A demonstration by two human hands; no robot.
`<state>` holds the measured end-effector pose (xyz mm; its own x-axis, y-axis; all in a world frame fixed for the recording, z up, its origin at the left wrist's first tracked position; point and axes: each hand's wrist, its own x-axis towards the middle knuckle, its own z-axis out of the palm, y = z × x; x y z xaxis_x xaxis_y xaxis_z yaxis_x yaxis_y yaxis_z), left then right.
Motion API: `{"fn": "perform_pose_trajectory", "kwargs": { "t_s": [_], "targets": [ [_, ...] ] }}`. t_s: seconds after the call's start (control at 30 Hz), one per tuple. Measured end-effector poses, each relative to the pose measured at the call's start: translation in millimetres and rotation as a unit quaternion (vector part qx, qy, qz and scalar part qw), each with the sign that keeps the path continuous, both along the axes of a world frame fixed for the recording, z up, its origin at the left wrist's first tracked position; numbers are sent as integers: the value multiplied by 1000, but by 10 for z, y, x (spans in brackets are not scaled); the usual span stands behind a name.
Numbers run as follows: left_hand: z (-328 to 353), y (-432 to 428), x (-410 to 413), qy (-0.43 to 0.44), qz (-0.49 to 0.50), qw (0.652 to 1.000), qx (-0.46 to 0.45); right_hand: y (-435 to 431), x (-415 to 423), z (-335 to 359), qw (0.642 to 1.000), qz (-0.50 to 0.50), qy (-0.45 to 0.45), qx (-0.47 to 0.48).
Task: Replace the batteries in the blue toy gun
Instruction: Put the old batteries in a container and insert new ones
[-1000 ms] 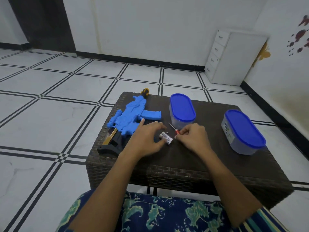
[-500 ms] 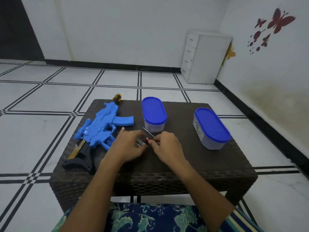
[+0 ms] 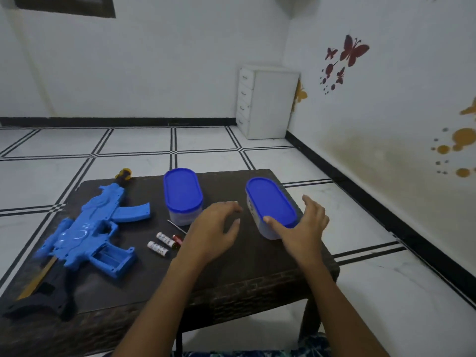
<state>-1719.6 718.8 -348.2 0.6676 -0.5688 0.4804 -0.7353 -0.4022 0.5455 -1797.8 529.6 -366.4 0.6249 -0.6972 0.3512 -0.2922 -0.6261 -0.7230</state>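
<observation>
The blue toy gun (image 3: 87,233) lies on the left of the dark wicker table (image 3: 257,274), its battery compartment open at the grip. Two white batteries (image 3: 161,243) lie side by side right of the gun. A small red-handled screwdriver (image 3: 177,234) lies just beyond them. My left hand (image 3: 215,230) hovers open between the two containers, holding nothing. My right hand (image 3: 302,228) is spread open around the near end of the right blue-lidded container (image 3: 269,202), thumb touching its lid edge.
A second blue-lidded container (image 3: 183,193) stands at the table's middle back. A white drawer cabinet (image 3: 268,100) sits in the room's far corner. The tiled floor (image 3: 139,148) surrounds the table; a wall runs close on the right.
Both hands left the batteries and screwdriver and moved right toward the right container. The batteries and screwdriver now lie free on the table. The view swung left and up.
</observation>
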Motion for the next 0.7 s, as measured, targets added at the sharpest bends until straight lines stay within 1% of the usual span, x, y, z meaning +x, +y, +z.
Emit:
{"fn": "perform_pose_trajectory", "kwargs": {
  "t_s": [0.07, 0.13, 0.23, 0.33, 0.53, 0.7],
  "targets": [
    [-16, -205, 43, 0, -25, 999, 38, -71, -3, -85, 994, 69, 53, 70],
    [-37, -395, 92, -7, -55, 996, 70, -82, 23, -173, 988, 120, 58, 79],
    [-48, -646, 125, -11, -93, 989, 116, -142, 92, -261, 989, 118, 22, 88],
    [-61, -789, 117, -22, -108, 979, 173, -207, 110, -278, 986, 108, 2, 130],
    [58, -779, 96, -83, -110, 965, 221, -203, 37, -277, 974, 128, -39, 182],
    [139, -814, 65, -134, -105, 951, 259, -219, 6, -232, 974, 117, -30, 190]
  ]
}}
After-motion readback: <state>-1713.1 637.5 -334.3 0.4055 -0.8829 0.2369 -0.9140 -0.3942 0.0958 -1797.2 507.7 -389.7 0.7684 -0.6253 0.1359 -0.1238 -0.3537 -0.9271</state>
